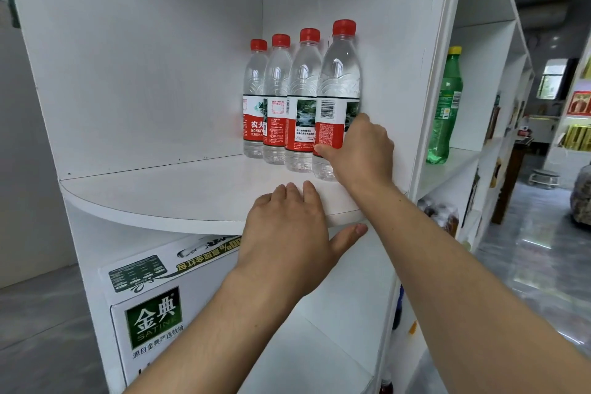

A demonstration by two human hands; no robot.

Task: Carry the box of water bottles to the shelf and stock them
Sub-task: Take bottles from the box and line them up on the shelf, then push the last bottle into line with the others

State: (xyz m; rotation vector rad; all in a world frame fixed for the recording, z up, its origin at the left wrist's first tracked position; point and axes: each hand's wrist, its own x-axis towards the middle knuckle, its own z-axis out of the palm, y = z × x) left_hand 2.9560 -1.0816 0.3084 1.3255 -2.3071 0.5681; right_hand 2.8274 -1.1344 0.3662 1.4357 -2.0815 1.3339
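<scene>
Several clear water bottles with red caps and red-and-white labels stand in a row along the right wall of the white shelf point(179, 195). My right hand point(361, 150) is wrapped around the lower part of the nearest water bottle point(337, 80), which stands upright on the shelf board. My left hand point(287, 230) rests flat on the curved front edge of the shelf, fingers on top and thumb under the edge, holding nothing. A white carton point(150, 307) with a green logo sits in the compartment below.
A green soda bottle point(446, 105) with a yellow cap stands on the neighbouring shelf unit to the right. Further shelves with goods run back along the right. An aisle with a glossy grey floor point(527, 265) opens at the right.
</scene>
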